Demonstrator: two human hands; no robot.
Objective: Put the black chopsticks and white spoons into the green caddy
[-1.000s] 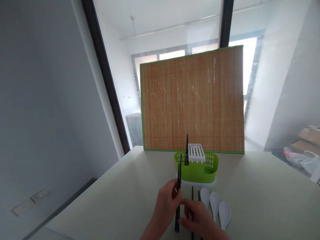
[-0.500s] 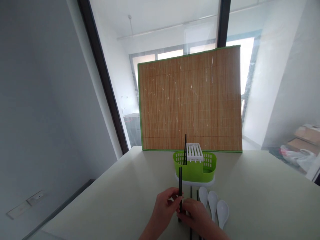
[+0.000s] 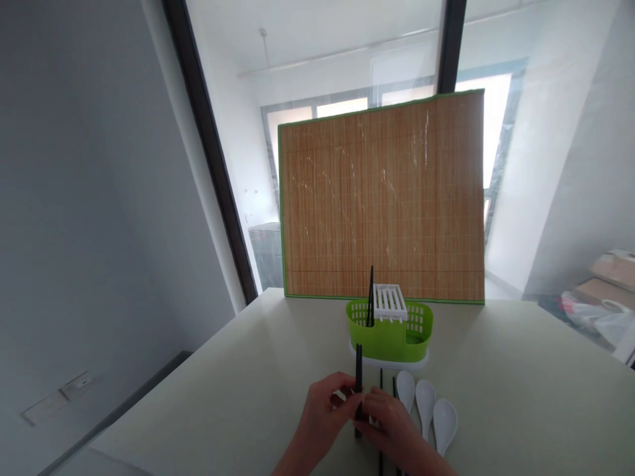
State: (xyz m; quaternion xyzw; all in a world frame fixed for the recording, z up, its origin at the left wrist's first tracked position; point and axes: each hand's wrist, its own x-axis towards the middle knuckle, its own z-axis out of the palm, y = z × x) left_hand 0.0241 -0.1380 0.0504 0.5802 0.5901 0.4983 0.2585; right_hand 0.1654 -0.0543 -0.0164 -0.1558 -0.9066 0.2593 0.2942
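Observation:
A pair of black chopsticks [image 3: 358,367] stands nearly upright between my two hands, low in front of the basket. My left hand [image 3: 327,403] pinches them from the left, thumb and fingers closed. Against their lower part, my right hand [image 3: 389,420] is closed too, its fingers curled round them. Two more black chopsticks [image 3: 381,379] lie on the table, partly hidden under my right hand. Beyond my hands is a green cutlery basket [image 3: 387,340] with a white slatted rack [image 3: 390,302] on it and black chopsticks [image 3: 370,297] standing in its left compartment.
Three white spoons [image 3: 445,423] lie side by side to the right of my right hand. The pale table [image 3: 238,383] reaches out on both sides. A bamboo mat [image 3: 381,198] stands upright along the far edge, before a glass pane.
The held chopsticks' upper ends sit slightly lower, and both hands stay closed on them. The view has shifted a little, so the basket and mat appear slightly further right.

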